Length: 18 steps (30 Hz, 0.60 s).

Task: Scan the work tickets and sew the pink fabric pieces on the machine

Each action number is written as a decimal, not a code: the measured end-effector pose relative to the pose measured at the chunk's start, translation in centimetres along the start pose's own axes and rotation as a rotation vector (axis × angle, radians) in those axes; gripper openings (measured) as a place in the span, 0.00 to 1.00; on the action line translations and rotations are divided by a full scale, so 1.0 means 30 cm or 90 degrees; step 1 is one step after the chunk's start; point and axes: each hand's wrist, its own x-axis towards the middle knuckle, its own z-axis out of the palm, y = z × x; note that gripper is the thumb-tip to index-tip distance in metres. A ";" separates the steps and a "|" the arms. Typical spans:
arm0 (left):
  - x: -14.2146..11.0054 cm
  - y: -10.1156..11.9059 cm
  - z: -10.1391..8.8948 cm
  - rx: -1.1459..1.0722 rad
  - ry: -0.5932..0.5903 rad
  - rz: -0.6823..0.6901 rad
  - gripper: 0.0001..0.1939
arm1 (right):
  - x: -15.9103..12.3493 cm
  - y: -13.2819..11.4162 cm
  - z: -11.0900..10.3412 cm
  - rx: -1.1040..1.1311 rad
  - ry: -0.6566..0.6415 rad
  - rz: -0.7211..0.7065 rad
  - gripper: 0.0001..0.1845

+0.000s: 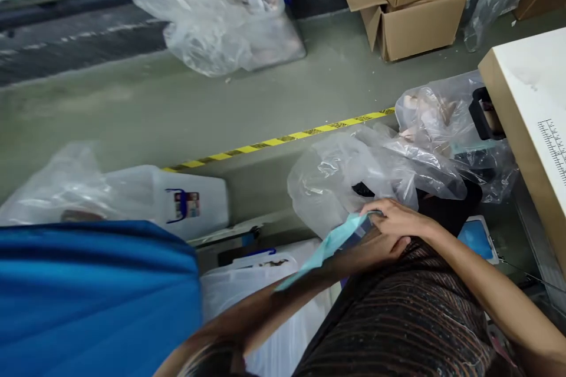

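Observation:
My right hand (397, 218) reaches in from the right, fingers bent together over the upper end of a light teal strip of thin, cloth-like material (329, 247). The strip hangs down to the left, along my left forearm. My left hand (382, 249) lies just under the right one, the two overlapping; its thumb shows, but the other fingers are mostly hidden. Both hands are above my lap, in front of my dark striped clothing (411, 312). A clear plastic bag (327, 177) with a small black piece in it lies just beyond them.
A white table (535, 70) stands at the right. Blue fabric (97, 294) covers the lower left. Translucent plastic bins (207, 194) and bags sit around me. Yellow-black tape (274, 141) crosses the floor. Cardboard boxes (420, 29) and a large plastic bag (221, 17) lie beyond it.

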 end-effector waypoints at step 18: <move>-0.092 -0.164 -0.193 -0.505 -0.198 -0.116 0.33 | -0.051 0.275 0.136 -0.341 0.391 0.099 0.32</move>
